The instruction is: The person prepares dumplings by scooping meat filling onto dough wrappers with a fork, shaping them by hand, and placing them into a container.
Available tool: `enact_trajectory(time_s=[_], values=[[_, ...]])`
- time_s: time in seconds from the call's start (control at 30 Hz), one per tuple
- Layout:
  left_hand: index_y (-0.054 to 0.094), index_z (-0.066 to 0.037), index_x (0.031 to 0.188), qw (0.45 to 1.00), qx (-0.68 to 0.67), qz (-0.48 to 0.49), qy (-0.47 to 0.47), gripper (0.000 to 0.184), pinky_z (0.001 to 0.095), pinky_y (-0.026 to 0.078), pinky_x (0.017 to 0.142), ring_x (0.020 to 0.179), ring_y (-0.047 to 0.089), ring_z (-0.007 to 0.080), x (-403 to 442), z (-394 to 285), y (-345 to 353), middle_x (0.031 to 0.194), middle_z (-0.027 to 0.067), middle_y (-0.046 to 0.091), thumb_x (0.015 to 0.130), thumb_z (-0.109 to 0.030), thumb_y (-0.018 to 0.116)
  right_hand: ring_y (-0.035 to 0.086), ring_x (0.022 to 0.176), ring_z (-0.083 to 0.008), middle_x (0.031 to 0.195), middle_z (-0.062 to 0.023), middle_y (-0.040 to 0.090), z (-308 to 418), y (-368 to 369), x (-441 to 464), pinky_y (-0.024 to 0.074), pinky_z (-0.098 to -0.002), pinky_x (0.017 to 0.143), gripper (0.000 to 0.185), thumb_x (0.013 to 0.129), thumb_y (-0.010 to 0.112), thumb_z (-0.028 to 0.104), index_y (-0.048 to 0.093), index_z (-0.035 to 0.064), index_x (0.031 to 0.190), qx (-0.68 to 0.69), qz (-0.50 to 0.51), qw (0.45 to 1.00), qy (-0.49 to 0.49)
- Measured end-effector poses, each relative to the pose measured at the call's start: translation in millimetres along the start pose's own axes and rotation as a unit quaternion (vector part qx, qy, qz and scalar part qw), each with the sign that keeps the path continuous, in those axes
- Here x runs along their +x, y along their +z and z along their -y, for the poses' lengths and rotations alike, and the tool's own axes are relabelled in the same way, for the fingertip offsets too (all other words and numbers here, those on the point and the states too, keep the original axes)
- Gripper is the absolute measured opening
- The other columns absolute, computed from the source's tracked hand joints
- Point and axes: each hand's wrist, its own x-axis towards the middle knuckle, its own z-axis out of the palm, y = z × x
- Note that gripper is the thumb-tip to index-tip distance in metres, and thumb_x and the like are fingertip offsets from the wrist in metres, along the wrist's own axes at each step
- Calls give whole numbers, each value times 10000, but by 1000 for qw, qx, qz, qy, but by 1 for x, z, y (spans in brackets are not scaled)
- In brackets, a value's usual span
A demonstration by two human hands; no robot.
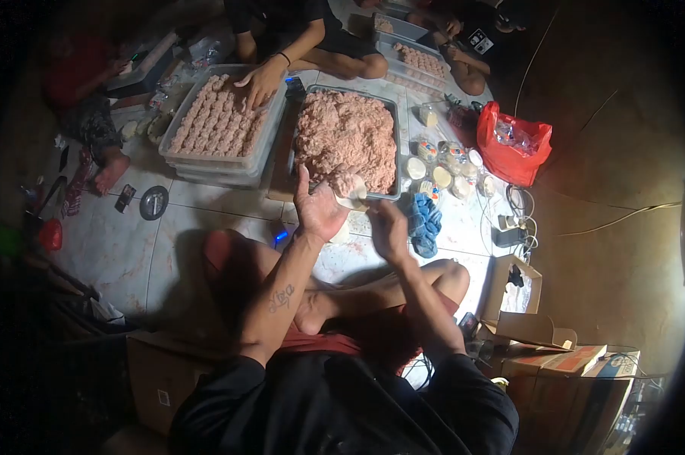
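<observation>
My left hand (321, 212) is turned palm up with the thumb raised, holding a round pale dumpling wrapper (352, 202) on its fingers. A lump of pink minced meat filling (344, 184) sits on the wrapper. Close beside the wrapper's right edge is my right hand (390, 233), its fingers curled; what they hold, if anything, is too blurred to make out. Just beyond both hands stands a grey tub (396, 144) heaped with pink minced meat (342, 129).
Left of the tub, stacked clear trays (228, 163) hold rows of filled dumplings, with another person's hand (263, 82) over them. To the right lie several wrapper packs (441, 171), a blue cloth (426, 225) and a red plastic bag (513, 144). Cardboard boxes (558, 387) stand at lower right.
</observation>
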Motion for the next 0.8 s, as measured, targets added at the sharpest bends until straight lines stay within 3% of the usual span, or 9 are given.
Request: enact_trajectory(time_s=[0.17, 0.23, 0.37, 0.5, 0.57, 0.63, 0.7, 0.77, 0.8], values=[[434, 50, 1445, 996, 50, -59, 53, 1001, 485, 301, 1169, 1322, 478, 338, -23, 1, -7, 1441, 204, 510, 888, -782, 416, 627, 791, -311, 846, -162, 613, 19, 10, -31, 503, -371, 721, 197, 900, 587, -53, 667, -21, 1077, -5, 15, 1000, 27], [367, 53, 1482, 999, -1, -31, -23, 1028, 487, 286, 1186, 1400, 407, 336, -29, -10, -25, 1526, 218, 412, 871, -767, 468, 596, 804, -401, 852, -212, 583, 20, 11, -43, 490, -447, 689, 234, 879, 553, -52, 667, 1, 1077, 22, 95, 995, -17], [380, 56, 1468, 997, -25, -53, 50, 1013, 507, 276, 1195, 1388, 417, 353, -47, -34, -44, 1519, 191, 428, 870, -756, 484, 595, 828, -421, 872, -231, 583, 31, -14, -48, 491, -486, 707, 273, 863, 515, -38, 664, 11, 1086, -57, 184, 981, 8], [437, 55, 1425, 999, 26, -37, -13, 1000, 562, 300, 1173, 1355, 449, 387, -54, -24, -33, 1484, 226, 456, 874, -780, 444, 593, 822, -436, 837, -255, 594, 51, 5, -51, 468, -496, 707, 202, 861, 510, -30, 663, -10, 991, -4, 72, 996, 58], [479, 53, 1384, 991, 87, -94, -27, 1001, 586, 325, 1151, 1330, 466, 424, -57, -24, -31, 1441, 263, 486, 873, -805, 404, 583, 800, -437, 824, -259, 586, 36, 24, -71, 459, -489, 695, 165, 856, 510, -37, 644, -16, 949, 40, 64, 995, 61], [508, 66, 1338, 972, 166, -162, -36, 1032, 604, 343, 1130, 1292, 494, 454, -53, -37, -43, 1410, 289, 503, 855, -838, 383, 583, 806, -446, 874, -271, 589, 38, 5, -60, 457, -490, 697, 184, 858, 509, -46, 638, -14, 984, -2, 158, 984, 78], [515, 83, 1314, 967, 154, -198, -35, 1051, 605, 368, 1112, 1262, 518, 467, -55, -33, -41, 1383, 298, 523, 849, -849, 373, 586, 813, -450, 917, -272, 603, 47, 1, -64, 465, -494, 713, 204, 866, 509, -51, 648, -14, 1010, -8, 156, 981, 118], [516, 89, 1294, 972, 165, -112, -124, 1035, 602, 386, 1100, 1257, 527, 454, -46, -25, -28, 1361, 293, 542, 861, -839, 368, 592, 814, -446, 890, -261, 612, 46, 13, -66, 473, -482, 720, 188, 877, 505, -39, 656, -23, 989, 49, 63, 993, 84], [519, 79, 1282, 963, 197, -136, -122, 1000, 601, 395, 1091, 1265, 525, 446, -41, -24, -30, 1336, 299, 556, 876, -822, 368, 601, 812, -430, 879, -244, 613, 41, 14, -65, 479, -455, 727, 187, 879, 525, -39, 656, -21, 1011, 60, 49, 994, 74]])
